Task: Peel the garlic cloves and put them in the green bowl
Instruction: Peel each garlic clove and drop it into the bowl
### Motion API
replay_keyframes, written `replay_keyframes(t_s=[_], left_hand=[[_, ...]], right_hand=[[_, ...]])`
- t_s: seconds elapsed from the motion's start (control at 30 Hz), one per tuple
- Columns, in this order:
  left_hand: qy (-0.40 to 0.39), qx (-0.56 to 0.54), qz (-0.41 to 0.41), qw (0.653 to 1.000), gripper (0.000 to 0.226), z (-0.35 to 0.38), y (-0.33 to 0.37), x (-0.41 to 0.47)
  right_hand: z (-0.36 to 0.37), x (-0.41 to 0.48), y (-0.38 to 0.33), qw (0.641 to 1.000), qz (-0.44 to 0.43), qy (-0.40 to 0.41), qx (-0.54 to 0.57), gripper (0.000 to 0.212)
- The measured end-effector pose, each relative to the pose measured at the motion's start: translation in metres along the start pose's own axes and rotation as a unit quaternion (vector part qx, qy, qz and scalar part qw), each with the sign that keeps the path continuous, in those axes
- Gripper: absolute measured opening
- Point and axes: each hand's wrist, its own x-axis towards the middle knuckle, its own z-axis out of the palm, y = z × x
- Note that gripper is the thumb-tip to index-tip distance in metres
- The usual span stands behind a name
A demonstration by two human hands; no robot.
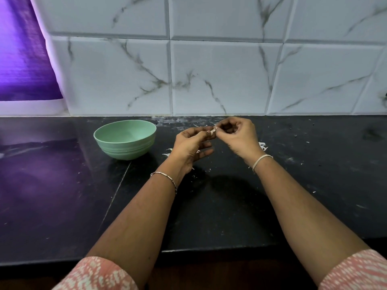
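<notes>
Both hands meet on one garlic clove: the left hand pinches it at the fingertips and the right hand pinches its skin, so peeling seems underway. Next, the skin must come free. The green bowl, left of the grip, looks empty.

Held out side by side, the left hand and right hand meet at the fingertips, both pinching one garlic clove.

Bare counter beside green bowl.
</notes>
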Motion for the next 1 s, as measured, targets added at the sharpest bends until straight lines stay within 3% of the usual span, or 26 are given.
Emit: replay_keyframes(t_s=[0.2,0.4,0.6,0.73,0.83,1.0], left_hand=[[-0.016,-0.022,-0.006,1.000,0.014,-0.001,0.000,0.000],[-0.030,-0.033,-0.034,0.998,0.012,-0.001,-0.002,0.003],[0.000,-0.029,-0.024,0.999,0.021,-0.003,-0.001,0.003],[0.008,-0.028,-0.035,0.999,0.025,-0.005,-0.001,0.005],[0.013,-0.042,-0.031,0.999,0.018,-0.005,0.002,0.005],[0.046,0.012,0.052,0.998,0.013,-0.006,-0.001,0.004]], right_hand=[[-0.015,0.010,0.009,0.996,0.073,0.043,0.041,0.011],[-0.054,0.017,0.033,0.966,0.120,0.077,-0.217,0.012],[-0.058,0.018,0.056,0.937,0.150,0.024,-0.315,0.011],[-0.057,0.017,0.052,0.930,0.136,0.036,-0.339,0.005],[-0.053,0.015,0.041,0.933,0.102,0.084,-0.334,0.017],[-0.035,0.005,0.009,0.950,0.004,0.126,-0.286,0.013]])
